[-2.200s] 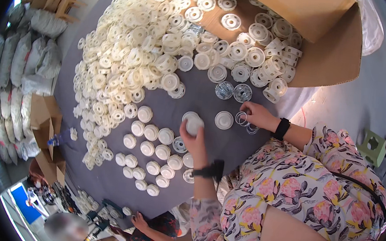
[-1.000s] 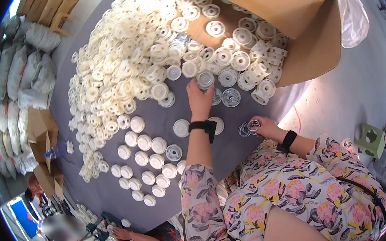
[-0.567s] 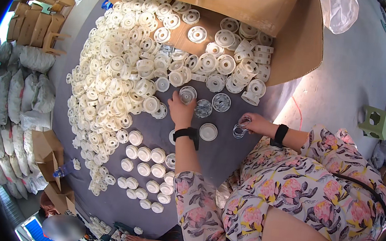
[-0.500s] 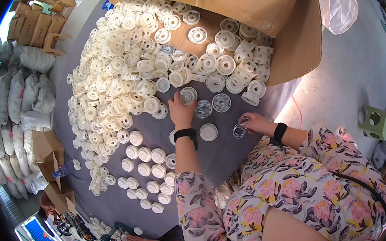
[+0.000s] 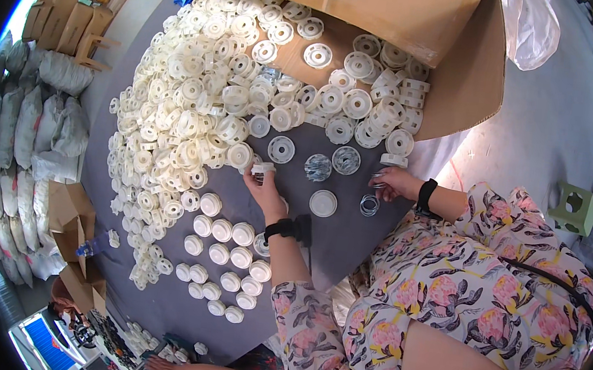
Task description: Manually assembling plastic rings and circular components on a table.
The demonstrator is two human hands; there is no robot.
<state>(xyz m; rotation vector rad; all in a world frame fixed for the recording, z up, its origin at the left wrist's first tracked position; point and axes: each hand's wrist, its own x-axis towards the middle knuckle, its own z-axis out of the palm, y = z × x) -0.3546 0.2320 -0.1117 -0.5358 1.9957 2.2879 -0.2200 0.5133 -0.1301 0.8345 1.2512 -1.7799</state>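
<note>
My left hand (image 5: 264, 192) is closed on a small white plastic wheel-like part (image 5: 263, 168), tipped on edge beside the big heap. A similar white wheel (image 5: 281, 149) lies flat just beyond it. My right hand (image 5: 401, 184) is pinched on thin metal rings, partly hidden by the fingers. Below those fingertips is a loose bunch of metal rings (image 5: 369, 206) on the grey cloth. Between my hands are a white dish-shaped part (image 5: 323, 204) and two round parts with small silvery metal pieces, one nearer (image 5: 318, 167) and one farther (image 5: 346, 160).
A large heap of white plastic wheels (image 5: 181, 111) covers the left of the grey-covered table (image 5: 152, 318). A cardboard box (image 5: 457, 104) lies open at the back with more wheels. Several capped white pieces (image 5: 219, 254) stand in rows near my left forearm. Another person's hand (image 5: 165, 368) shows at lower left.
My left hand has left the flat wheel and moved nearer and left, taking hold of another white wheel. Rings that hung from my right hand now sit below its fingertips. The view has shifted slightly.
</note>
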